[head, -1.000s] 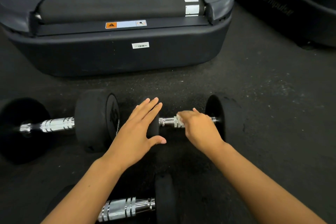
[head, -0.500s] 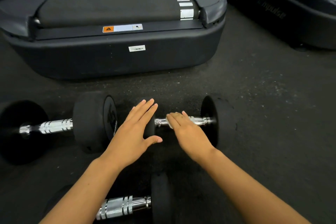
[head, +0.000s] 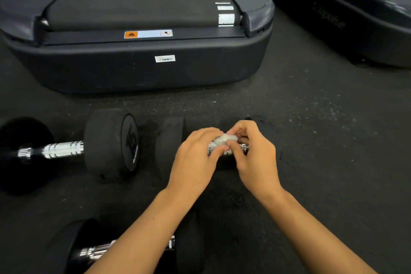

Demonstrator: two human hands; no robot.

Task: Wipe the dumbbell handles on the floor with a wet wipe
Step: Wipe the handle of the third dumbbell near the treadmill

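Three black dumbbells with chrome handles lie on the dark rubber floor. The middle dumbbell [head: 170, 147] lies in front of me, and most of its handle [head: 212, 150] is hidden by my hands. A small crumpled white wet wipe [head: 223, 139] sits just above that handle, pinched from the left by my left hand [head: 196, 158] and from the right by my right hand [head: 255, 153]. A second dumbbell [head: 111, 144] lies to the left with its handle [head: 62, 150] bare. The third dumbbell [head: 189, 244] lies near me, partly under my left forearm.
A treadmill's rear end [head: 142, 69] stands just beyond the dumbbells. Another machine base [head: 347, 20] runs along the upper right. Bare speckled floor [head: 322, 129] stretches to the right.
My left hand left the dumbbell's left weight and moved right to the wipe. My right hand lifted the wipe slightly off the handle, and both hands now pinch it.
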